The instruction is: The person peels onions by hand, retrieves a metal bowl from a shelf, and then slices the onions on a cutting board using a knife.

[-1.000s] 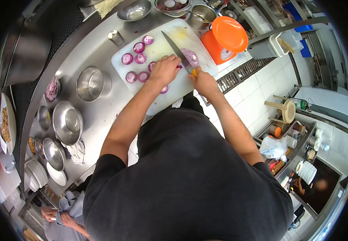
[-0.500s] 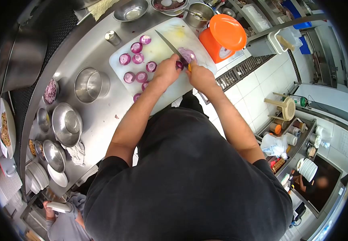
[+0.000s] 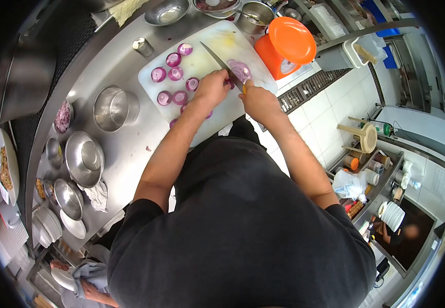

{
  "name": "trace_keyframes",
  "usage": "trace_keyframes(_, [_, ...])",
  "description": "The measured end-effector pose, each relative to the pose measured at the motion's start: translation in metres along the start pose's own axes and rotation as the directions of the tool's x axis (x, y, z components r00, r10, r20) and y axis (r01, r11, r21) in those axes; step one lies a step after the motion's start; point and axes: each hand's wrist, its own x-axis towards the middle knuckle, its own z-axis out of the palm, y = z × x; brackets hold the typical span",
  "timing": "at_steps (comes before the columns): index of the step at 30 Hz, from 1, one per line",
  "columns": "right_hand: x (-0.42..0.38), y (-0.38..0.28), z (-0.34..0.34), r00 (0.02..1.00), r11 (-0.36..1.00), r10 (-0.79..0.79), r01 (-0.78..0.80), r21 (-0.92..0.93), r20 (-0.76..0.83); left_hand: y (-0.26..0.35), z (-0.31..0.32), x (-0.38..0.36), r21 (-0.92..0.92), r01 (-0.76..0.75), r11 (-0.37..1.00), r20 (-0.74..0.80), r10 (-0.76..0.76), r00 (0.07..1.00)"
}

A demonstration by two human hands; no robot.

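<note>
On a white cutting board [image 3: 207, 56] lie several peeled purple onion pieces [image 3: 175, 74], mostly left of my hands. My right hand [image 3: 259, 102] is wrapped round the yellow handle of a long knife [image 3: 215, 55], whose blade points up and to the left across the board. Just left of the blade, my left hand [image 3: 213, 90] presses its fingers on a purple onion piece [image 3: 231, 83], mostly hidden by them. Thin onion slices [image 3: 240, 70] are piled on the right side of the blade.
An orange scale [image 3: 285, 46] stands against the board's right side. A steel pot [image 3: 112, 109], steel bowls [image 3: 85, 159] and a small metal can [image 3: 142, 47] are on the counter at left. At lower left a person's hands [image 3: 91, 291] hold a white plate [image 3: 64, 277] and a cloth.
The knife and both hands have shifted only slightly, and my left fingers cover more of the onion piece. The other person's plate and hands have moved down.
</note>
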Motion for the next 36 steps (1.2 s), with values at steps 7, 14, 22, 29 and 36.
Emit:
trace_keyframes(7, [0.017,0.004,0.026,0.999,0.999,0.033,-0.033,0.033,0.002,-0.003,0.001,-0.002,-0.038,0.062,0.997,0.002,-0.062,0.998])
trace_keyframes(14, [-0.003,-0.005,0.012,0.997,0.998,0.066,-0.066,0.011,0.034,0.004,-0.002,-0.005,-0.041,0.094,0.995,-0.002,-0.094,0.996])
trace_keyframes(22, [-0.003,-0.003,-0.005,0.998,1.000,0.015,-0.014,-0.015,0.056,0.002,0.001,-0.004,-0.053,0.082,0.995,-0.021,-0.083,0.996])
trace_keyframes(29, [0.010,0.000,0.037,0.998,0.997,0.061,-0.062,0.035,0.009,0.002,0.002,-0.008,-0.108,0.088,0.990,-0.033,-0.092,0.995])
trace_keyframes(36, [-0.014,-0.009,-0.002,0.998,0.999,0.037,-0.038,0.008,0.049,0.002,0.002,-0.008,-0.079,0.084,0.993,-0.048,-0.088,0.995])
